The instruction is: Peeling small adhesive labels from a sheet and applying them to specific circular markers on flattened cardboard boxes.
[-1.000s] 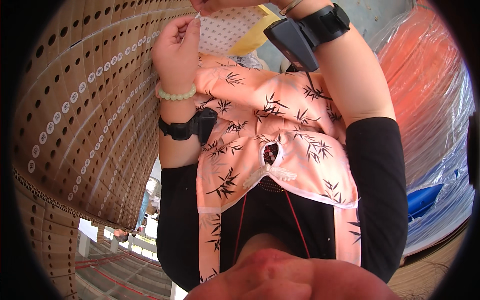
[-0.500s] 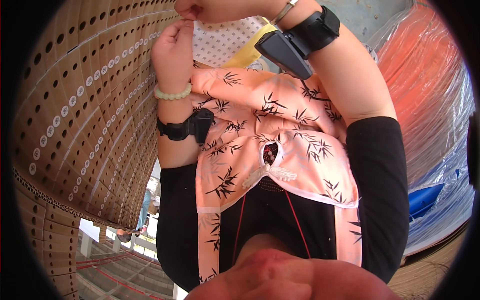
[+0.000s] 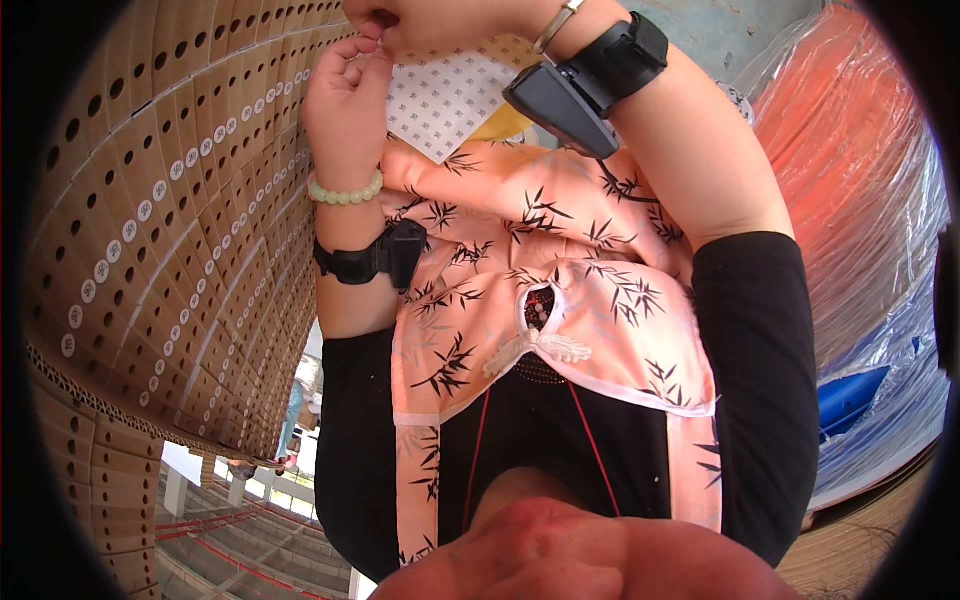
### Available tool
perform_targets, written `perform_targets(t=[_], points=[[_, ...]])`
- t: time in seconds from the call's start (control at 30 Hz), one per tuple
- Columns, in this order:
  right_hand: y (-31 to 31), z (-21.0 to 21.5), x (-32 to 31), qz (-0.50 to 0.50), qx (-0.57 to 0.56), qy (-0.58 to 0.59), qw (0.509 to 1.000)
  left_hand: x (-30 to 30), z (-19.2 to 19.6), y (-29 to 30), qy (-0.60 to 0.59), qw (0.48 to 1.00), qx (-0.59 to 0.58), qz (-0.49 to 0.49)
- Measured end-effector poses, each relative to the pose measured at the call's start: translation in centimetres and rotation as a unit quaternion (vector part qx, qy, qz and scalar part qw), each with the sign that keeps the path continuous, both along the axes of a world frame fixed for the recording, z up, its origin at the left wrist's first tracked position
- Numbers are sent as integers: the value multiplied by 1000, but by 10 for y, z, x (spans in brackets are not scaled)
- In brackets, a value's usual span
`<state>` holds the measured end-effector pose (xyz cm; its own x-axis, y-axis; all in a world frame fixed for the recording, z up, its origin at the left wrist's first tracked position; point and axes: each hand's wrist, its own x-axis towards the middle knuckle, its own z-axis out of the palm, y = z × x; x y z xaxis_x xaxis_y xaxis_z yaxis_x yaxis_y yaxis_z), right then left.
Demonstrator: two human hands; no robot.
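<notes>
Left hand [image 3: 346, 108] and right hand [image 3: 448, 22] met, grips pinched closed, contents unclear; leftward, brown perforated cardboard boxes [image 3: 185, 235] bore round white labels [image 3: 160, 190]; remainder uncertain.

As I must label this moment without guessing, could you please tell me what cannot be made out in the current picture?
All in the head view:
1. Anything pinched between the left hand and the right hand: too small, partly covered by the hands themselves.
2. The right hand's upper part: cut off by the top edge.
3. The far part of the patterned sheet: hidden behind the right hand.
4. What exactly lies under the clear film: obscured by folds and glare.
</notes>
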<state>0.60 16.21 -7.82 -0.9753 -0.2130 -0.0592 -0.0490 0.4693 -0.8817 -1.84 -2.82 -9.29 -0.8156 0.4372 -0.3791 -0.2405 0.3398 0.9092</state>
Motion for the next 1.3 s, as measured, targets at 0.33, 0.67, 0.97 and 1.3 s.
perform_targets(t=[0.33, 0.67, 0.97, 1.3], points=[[2, -6, -2, -65, -80, -20, 994, -2, 2, -3, 18, 1000, 6, -16], [5, -13, -4, -48, -141, -56, 987, 3, 9, 6, 12, 999, 36, 19], [7, -10, -3, -46, -155, -72, 984, 0, 4, 1, 19, 998, 64, 17], [1, -17, -6, -73, -125, -28, 989, -1, 9, 3, -4, 999, 45, 25]])
